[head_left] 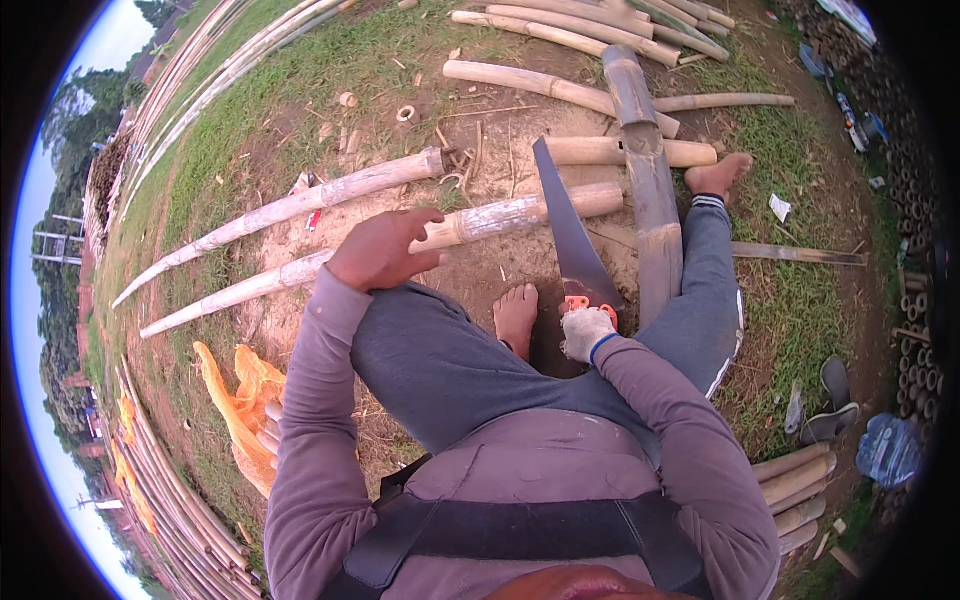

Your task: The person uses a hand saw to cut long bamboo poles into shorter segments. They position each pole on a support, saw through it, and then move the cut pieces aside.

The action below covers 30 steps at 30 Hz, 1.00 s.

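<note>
The person before me has the gloved right hand closed on the handle of a saw, beside the left edge of a thick grey bamboo. The left hand, its fingers apart, is near a pale pole; touching, I cannot tell.

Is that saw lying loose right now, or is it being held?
Held: the gloved right hand is closed around the orange handle of the saw.

right hand grips saw | left hand near bamboo pole
</note>
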Motion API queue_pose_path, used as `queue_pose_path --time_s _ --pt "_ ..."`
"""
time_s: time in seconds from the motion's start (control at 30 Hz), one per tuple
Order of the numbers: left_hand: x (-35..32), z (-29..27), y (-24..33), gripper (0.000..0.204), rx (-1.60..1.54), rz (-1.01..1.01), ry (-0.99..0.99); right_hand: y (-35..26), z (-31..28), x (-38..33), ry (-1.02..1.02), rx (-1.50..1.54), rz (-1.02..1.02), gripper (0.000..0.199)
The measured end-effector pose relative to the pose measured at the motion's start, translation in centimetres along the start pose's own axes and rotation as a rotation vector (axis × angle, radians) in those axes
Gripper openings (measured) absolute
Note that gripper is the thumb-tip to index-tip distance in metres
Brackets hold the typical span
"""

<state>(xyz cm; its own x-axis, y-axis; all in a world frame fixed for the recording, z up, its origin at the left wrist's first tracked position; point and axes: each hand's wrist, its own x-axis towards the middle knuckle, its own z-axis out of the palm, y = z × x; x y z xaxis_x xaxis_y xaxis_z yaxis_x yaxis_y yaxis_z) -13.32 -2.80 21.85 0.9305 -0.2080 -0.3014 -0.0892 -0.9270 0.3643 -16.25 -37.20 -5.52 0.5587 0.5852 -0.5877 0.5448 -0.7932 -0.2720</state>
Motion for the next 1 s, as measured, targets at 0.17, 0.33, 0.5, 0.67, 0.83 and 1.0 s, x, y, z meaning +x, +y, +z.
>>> queue_pose_path --time_s 0.17,0.33,0.5,0.67,0.83,1.0 --pt "2.3 2.6 -8.4 0.067 -0.658 -0.137 0.232 -1.5 -2.2 -2.3 0.293 0.293 0.035 0.050" --pt "4.1 13.2 -19.3 0.101 -0.093 -0.285 0.290 -1.8 -6.4 -7.1 0.977 0.993 -0.064 0.036" --pt "6.5 18.6 -18.0 0.132 0.351 -0.525 0.034 0.9 -9.8 -17.3 1.226 1.206 0.084 0.035" --pt "10.2 19.0 -21.8 0.128 0.365 -0.384 -0.099 9.6 -6.2 -22.7 1.405 0.423 0.679 0.043" --pt "11.8 20.3 -24.3 0.102 0.334 -0.333 -0.172 17.9 7.8 -24.3 1.161 0.658 1.228 0.051" --pt "13.2 17.8 -21.3 0.085 0.381 -0.261 -0.117 21.1 9.4 -15.2 0.774 0.627 1.299 0.044"
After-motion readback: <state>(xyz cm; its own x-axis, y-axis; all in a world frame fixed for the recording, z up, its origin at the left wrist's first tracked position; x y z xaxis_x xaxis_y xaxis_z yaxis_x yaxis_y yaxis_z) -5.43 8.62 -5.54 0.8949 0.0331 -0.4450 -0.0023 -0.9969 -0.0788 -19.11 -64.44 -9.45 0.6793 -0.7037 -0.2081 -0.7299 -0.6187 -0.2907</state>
